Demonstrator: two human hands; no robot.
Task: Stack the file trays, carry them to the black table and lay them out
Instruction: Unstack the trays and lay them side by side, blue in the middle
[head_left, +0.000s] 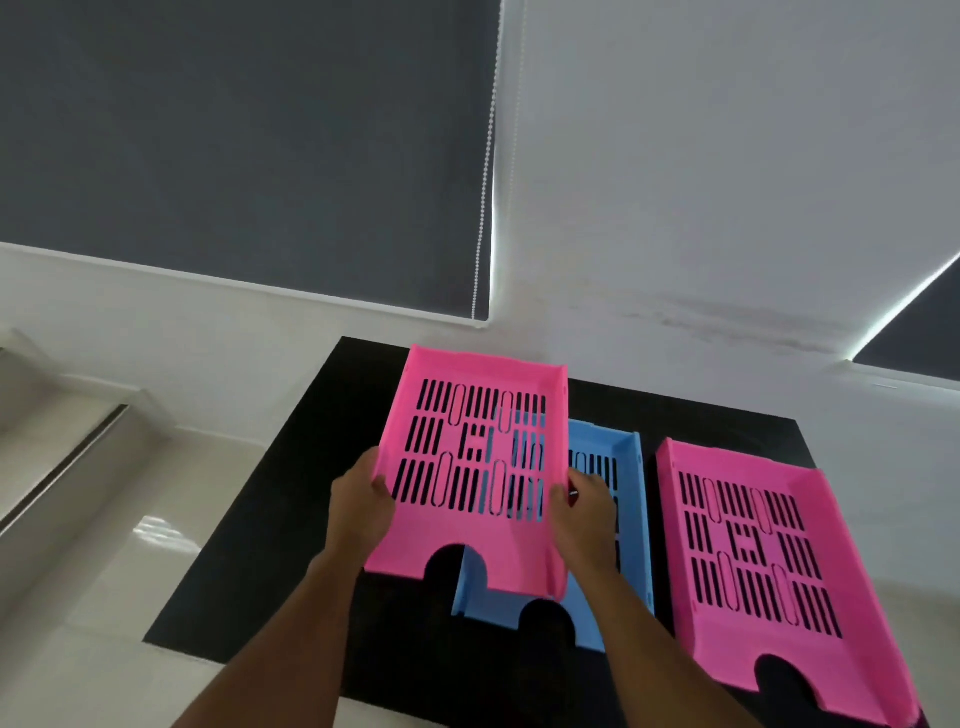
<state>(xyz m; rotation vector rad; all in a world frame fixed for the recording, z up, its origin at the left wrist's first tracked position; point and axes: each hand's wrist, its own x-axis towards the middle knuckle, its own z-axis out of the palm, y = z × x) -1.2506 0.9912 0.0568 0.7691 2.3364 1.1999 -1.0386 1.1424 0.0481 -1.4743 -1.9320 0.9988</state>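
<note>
Both hands are closed on the side walls of a pink file tray held above the black table.

At the black table (291, 519), taken as landmark, the held pink tray (467, 540) is gripped by the left hand (358, 499) at its left wall and by the right hand (584, 512) at its right wall, thumbs laid over the rims. Its long axis runs from the near edge of the table toward the wall, the notched open end facing the person and the far end raised. Partly beneath it, a blue tray (631, 519) lies flat on the table, aligned the same way. Toward the table's right side a second pink tray (769, 566) lies flat, its notch also toward the person, its long axis slightly angled.
</note>
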